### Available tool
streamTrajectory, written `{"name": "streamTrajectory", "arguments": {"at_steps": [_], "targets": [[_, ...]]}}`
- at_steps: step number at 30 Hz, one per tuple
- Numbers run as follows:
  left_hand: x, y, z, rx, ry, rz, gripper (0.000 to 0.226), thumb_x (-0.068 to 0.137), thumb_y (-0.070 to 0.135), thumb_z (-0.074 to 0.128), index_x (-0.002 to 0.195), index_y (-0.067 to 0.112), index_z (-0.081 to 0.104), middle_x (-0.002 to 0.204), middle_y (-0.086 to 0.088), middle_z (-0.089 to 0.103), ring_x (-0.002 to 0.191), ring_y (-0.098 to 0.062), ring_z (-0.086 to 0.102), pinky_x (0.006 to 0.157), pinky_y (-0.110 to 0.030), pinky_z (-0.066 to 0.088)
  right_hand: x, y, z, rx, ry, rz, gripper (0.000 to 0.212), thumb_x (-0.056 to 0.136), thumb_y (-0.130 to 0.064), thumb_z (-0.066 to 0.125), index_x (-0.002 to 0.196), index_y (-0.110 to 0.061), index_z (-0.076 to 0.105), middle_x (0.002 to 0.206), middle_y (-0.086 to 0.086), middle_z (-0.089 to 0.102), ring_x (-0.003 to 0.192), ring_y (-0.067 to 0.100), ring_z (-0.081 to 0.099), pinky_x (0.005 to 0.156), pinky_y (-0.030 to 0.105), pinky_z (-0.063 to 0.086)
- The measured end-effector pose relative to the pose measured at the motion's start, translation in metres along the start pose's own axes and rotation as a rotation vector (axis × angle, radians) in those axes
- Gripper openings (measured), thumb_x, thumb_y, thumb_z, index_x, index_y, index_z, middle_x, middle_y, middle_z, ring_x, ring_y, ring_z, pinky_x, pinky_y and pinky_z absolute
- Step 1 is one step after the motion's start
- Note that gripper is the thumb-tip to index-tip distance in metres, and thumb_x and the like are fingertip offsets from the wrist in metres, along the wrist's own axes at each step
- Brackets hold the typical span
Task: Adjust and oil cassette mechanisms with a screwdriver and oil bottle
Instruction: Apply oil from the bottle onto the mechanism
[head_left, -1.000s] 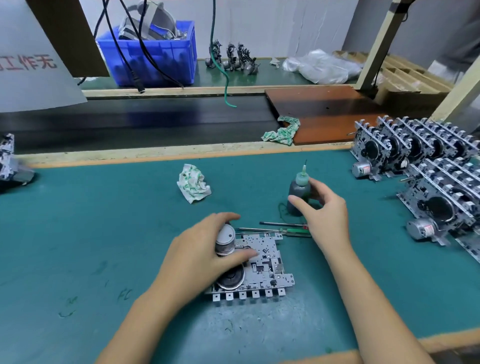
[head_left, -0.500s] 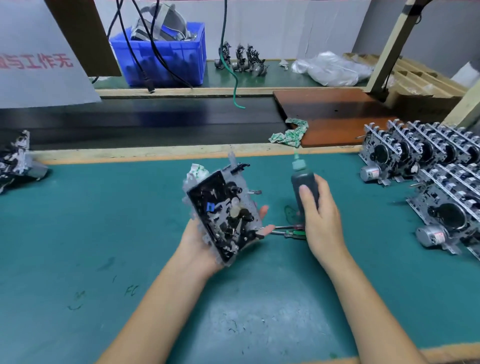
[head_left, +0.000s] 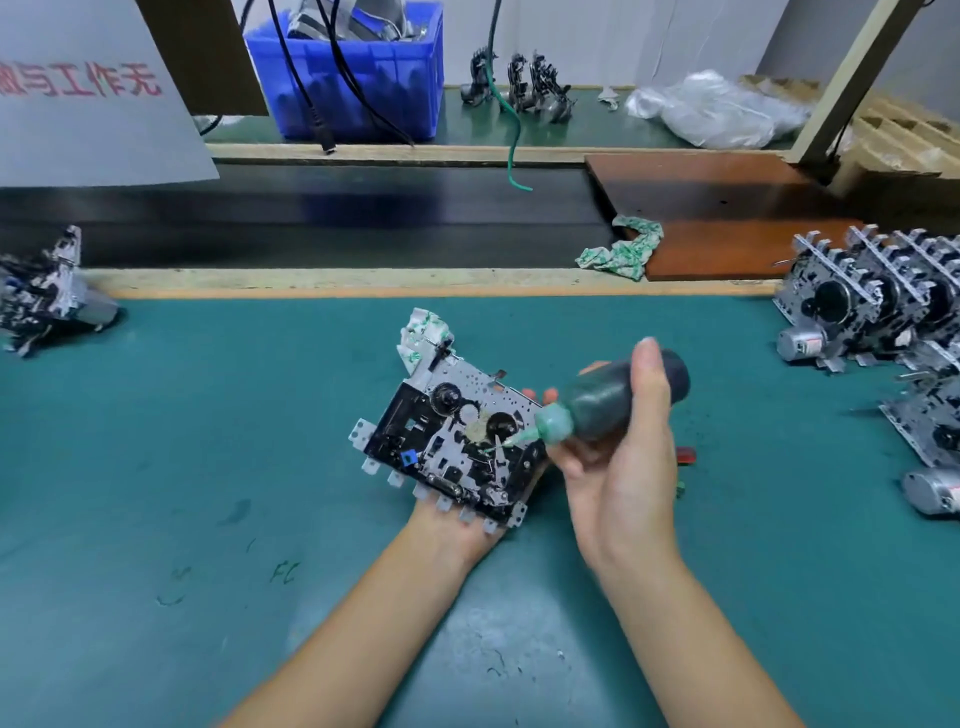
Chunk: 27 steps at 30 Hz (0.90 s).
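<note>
Both hands are busy: left hand (head_left: 457, 525) cradles the cassette mechanism (head_left: 452, 441) from beneath above the mat, while right hand (head_left: 618, 467) grips the oil bottle (head_left: 613, 400), tilted leftward, nozzle touching its gears.

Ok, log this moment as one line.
step: oiling | left hand: holds cassette mechanism up, tilted | right hand: grips oil bottle, nozzle at gears | screwdriver: on mat
</note>
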<state>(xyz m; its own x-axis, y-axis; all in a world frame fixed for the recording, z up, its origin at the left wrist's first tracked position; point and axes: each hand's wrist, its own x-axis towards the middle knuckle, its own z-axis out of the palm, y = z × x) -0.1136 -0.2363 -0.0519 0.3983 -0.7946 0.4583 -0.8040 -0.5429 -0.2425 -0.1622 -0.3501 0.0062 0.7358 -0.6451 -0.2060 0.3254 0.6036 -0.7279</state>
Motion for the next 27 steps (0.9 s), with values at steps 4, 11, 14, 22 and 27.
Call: {"name": "streamTrajectory", "arguments": {"at_steps": [4, 11, 14, 22, 27], "targets": [[0.003, 0.007, 0.007, -0.009, -0.141, -0.065, 0.062, 0.082, 0.001, 0.029, 0.031, 0.018, 0.061, 0.036, 0.006, 0.054, 0.034, -0.004, 0.054, 0.044, -0.014, 0.037, -0.007, 0.009, -0.009, -0.188, -0.03, -0.092, 0.024, 0.063, -0.052, 0.066, 0.068, -0.029, 0.063, 0.06, -0.012, 0.06, 0.066, 0.006, 0.066, 0.05, 0.021, 0.048], [0.006, 0.01, 0.002, -0.225, -0.451, 0.043, 0.013, 0.064, 0.02, 0.068, 0.07, 0.025, 0.079, 0.071, 0.006, 0.073, 0.068, -0.001, 0.068, 0.058, -0.014, 0.051, -0.008, 0.013, -0.008, -0.27, -0.125, -0.204, 0.023, 0.065, -0.052, 0.06, 0.058, -0.03, 0.062, 0.058, -0.009, 0.056, 0.063, 0.005, 0.063, 0.043, 0.016, 0.041], [0.013, 0.008, 0.011, -0.199, -0.432, 0.0, 0.04, 0.093, 0.042, 0.055, 0.125, 0.019, 0.062, 0.129, -0.008, 0.06, 0.123, -0.01, 0.052, 0.1, -0.02, 0.037, -0.007, 0.014, -0.009, -0.33, -0.128, -0.246, 0.024, 0.067, -0.052, 0.059, 0.057, -0.03, 0.061, 0.056, -0.008, 0.052, 0.061, 0.005, 0.058, 0.041, 0.016, 0.038], [0.014, 0.007, 0.016, -0.226, -0.567, -0.081, 0.048, 0.093, 0.027, 0.06, 0.126, -0.008, 0.054, 0.135, -0.024, 0.051, 0.128, -0.002, 0.045, 0.091, -0.007, 0.037, -0.006, 0.017, -0.01, -0.405, -0.13, -0.283, 0.024, 0.065, -0.052, 0.061, 0.061, -0.029, 0.063, 0.062, -0.001, 0.057, 0.067, 0.015, 0.058, 0.047, 0.018, 0.04], [0.02, 0.011, 0.01, -0.3, -0.609, -0.153, 0.045, 0.101, 0.031, 0.04, 0.142, 0.013, 0.04, 0.152, -0.006, 0.035, 0.138, -0.011, 0.029, 0.102, -0.02, 0.017, -0.007, 0.017, -0.01, -0.356, -0.165, -0.264, 0.022, 0.065, -0.049, 0.062, 0.059, -0.027, 0.063, 0.06, -0.003, 0.056, 0.062, 0.009, 0.058, 0.041, 0.015, 0.039]]}}
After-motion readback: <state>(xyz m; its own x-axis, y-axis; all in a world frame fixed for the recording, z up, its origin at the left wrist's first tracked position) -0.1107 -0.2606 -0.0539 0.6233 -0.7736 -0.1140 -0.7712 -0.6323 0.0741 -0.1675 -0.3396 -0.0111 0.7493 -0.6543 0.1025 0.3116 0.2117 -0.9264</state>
